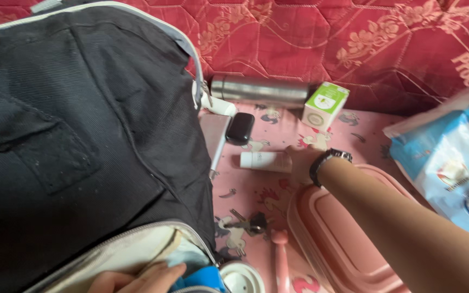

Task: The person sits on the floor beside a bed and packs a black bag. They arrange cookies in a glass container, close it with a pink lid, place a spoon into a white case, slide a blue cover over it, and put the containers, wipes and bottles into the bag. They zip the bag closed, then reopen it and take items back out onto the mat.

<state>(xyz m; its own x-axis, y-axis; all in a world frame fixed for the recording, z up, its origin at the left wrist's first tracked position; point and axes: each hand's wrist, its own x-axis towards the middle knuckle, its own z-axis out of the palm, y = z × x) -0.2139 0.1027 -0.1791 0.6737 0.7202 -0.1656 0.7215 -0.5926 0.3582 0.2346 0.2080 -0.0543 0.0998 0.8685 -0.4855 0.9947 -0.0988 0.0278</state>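
White tube [265, 161] lies on its side on the pink cartoon-print sheet [256, 190], just below a small black case [240, 128] and left of the right hand [303, 163]. The right hand's grip is at the tube's right end, fingers curled down onto it; whether they have closed round it cannot be told. A dark wristwatch [328, 161] sits on that wrist, and the forearm reaches in from the lower right, passing over a pink lidded box [332, 239]. The left hand [137, 278] rests at the open mouth of the black backpack [77, 135], fingers loosely bent and gripping nothing visible. Farther up lie a steel flask [259, 89] and a green-and-white carton [325, 104], against a red quilted mattress [327, 38]. Keys [249, 221] lie near the box.
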